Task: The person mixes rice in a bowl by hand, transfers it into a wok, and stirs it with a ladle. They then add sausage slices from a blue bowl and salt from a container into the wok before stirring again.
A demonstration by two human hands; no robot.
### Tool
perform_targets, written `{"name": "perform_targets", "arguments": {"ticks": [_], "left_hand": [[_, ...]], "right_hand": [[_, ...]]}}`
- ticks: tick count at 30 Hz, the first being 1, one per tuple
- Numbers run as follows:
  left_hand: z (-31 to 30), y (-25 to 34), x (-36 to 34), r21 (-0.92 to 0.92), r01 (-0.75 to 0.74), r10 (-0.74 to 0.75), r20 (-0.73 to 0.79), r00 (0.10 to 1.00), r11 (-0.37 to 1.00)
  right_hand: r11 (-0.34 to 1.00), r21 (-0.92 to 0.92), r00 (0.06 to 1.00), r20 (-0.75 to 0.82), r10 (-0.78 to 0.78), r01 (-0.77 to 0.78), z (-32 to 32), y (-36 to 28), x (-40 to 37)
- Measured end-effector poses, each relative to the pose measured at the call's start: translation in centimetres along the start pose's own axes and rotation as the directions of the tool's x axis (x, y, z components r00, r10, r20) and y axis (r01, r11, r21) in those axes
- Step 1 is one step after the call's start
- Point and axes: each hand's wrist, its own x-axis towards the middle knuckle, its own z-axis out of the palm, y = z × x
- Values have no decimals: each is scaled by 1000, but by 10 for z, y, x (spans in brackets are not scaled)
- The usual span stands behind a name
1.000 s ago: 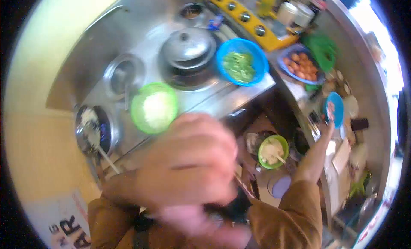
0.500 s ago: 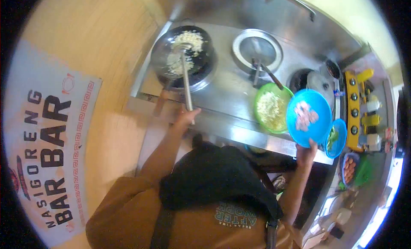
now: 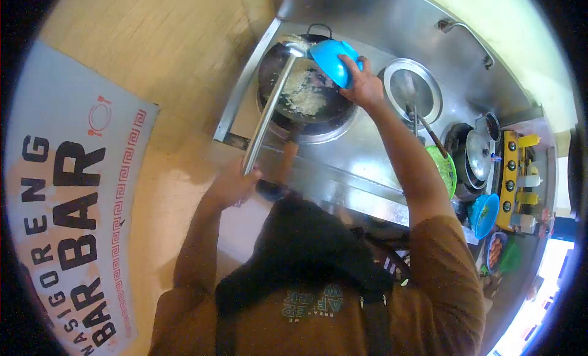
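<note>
My left hand [image 3: 234, 183] is wrapped around the long metal handle of a wok ladle [image 3: 269, 111], whose head rests near the wok's far left rim, beside the bowl. With its fingers on the base, my right hand [image 3: 365, 85] grips a blue bowl [image 3: 334, 61], tipped over the wok with its opening turned down and left. The bowl's inside is hidden. In the dark wok [image 3: 337, 111] lies pale, crumbly chopped food [image 3: 303, 96], with some pinkish pieces just below the bowl. A wooden handle [image 3: 288, 160] sticks out from the wok's near side.
Right of the wok, a silver-rimmed pan [image 3: 433, 111] holds utensils. Further right are a green basket [image 3: 450, 172], a lidded pot [image 3: 481, 154] and another blue bowl [image 3: 484, 216]. Squeeze bottles [image 3: 528, 181] line a yellow panel [image 3: 508, 178]. A printed banner [image 3: 79, 203] hangs left.
My right hand has carried the blue bowl of pinkish meat pieces from the right side across to the wok and tipped it. The ladle head has moved to the wok's far edge.
</note>
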Motion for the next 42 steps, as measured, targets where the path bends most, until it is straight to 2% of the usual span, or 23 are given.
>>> {"name": "perform_targets", "arguments": {"ticks": [8,11,13,17,18,19,20,21,22,24,26,28,29,31,33,35,36,37,38,39,40,41,42], "left_hand": [[-8,-19,-8,-61,8,-9,-16,1000,998],[-1,-12,-8,54,10,-9,-23,1000,999],[3,-6,-3,-107,-5,10,48,999,994],[20,-39,21,-250,-92,101,20,995,964],[36,-26,21,-256,-60,73,41,996,965],[66,-1,10,-256,4,-44,-150,988,967],[75,-2,13,-329,-29,13,-51,999,944],[97,10,13,-323,-142,182,98,978,936],[106,-12,30,-307,-112,90,-84,992,945],[135,-11,43,-321,-96,91,-31,995,942],[182,0,36,-337,-112,67,-142,988,935],[215,1,37,-276,-177,131,-180,975,945],[225,1,39,-234,-225,167,-246,955,946],[243,-5,61,-229,-164,112,-226,968,959],[247,-14,87,-239,-97,38,-239,970,966],[237,-26,98,-41,-54,38,-318,947,998],[256,-18,85,-103,-58,27,-280,960,993],[283,-2,65,-174,-64,15,-269,963,983],[267,-14,72,-90,-139,119,-199,973,986],[266,-15,73,-217,-135,107,-134,985,967],[267,-15,72,-340,-113,95,-69,993,934],[281,-3,56,-306,-117,70,-162,984,945],[294,10,45,-193,-120,58,-301,952,974]], "right_hand": [[993,15,992,51,-117,116,-4,-19,16],[996,4,996,26,-87,87,-10,-23,10],[997,56,998,31,-56,54,-15,-3,1],[858,512,941,-277,195,-27,-28,74,-67],[737,676,883,-351,311,10,-27,104,-100],[582,809,821,-273,501,-86,-32,133,-143],[225,964,767,-36,641,-142,-70,139,-196],[116,992,656,-58,752,-45,-86,160,-250],[63,998,514,-70,855,30,-104,185,-309],[55,987,246,-92,965,152,-127,257,-438],[92,974,-49,-84,995,205,-159,306,-573],[256,959,-264,-218,940,118,-181,357,-703],[261,948,-446,-157,881,181,-195,373,-743],[266,936,-567,-93,819,231,-206,417,-828],[290,904,-566,-66,821,315,-203,468,-895],[125,930,-579,106,809,345,-206,513,-937],[185,864,-582,144,800,468,-216,511,-934],[262,849,-532,27,846,459,-175,568,-993],[38,928,-443,142,885,372,-182,573,-1005],[-24,998,-482,45,875,49,-198,547,-986],[-53,992,-122,67,990,110,-182,569,-1035],[19,941,-184,46,982,338,-193,551,-1012],[79,962,-219,-20,975,263,-200,559,-1011]]}}
